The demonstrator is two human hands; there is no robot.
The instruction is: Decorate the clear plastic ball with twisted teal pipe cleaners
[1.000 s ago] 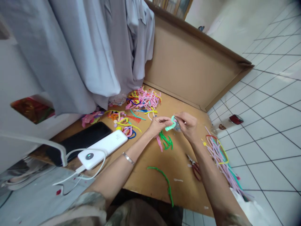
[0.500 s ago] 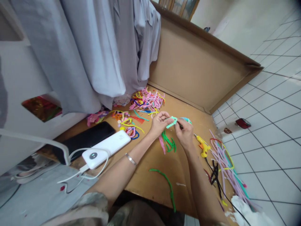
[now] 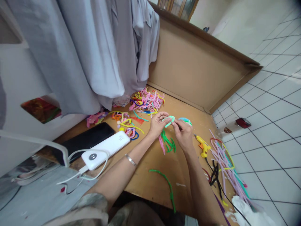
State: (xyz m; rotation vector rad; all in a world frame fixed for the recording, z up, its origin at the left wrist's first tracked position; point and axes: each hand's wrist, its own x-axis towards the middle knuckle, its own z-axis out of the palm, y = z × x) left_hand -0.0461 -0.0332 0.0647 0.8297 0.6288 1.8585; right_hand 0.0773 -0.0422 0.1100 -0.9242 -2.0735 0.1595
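Observation:
Between my two hands is a mint-green pipe cleaner bent into a small loop. My left hand pinches its left side between thumb and fingers. On the other side, the fingertips of my right hand close on its right end. Just beyond my right hand a roll with blue-green colouring shows in part. Below the hands lie a bunch of green pipe cleaners and a pink one. A single long green pipe cleaner curves near the table's front edge.
A yellow glue gun lies right of my right hand, beside long lilac pipe cleaners. Mixed pink and coloured pieces are heaped at the back. On the left are a white power bank with a cable and a black phone. Grey cloth hangs behind.
The mint-green loop has shifted slightly left and its shape looks more open. My right hand has moved a little left with it, uncovering more of the blue-green roll.

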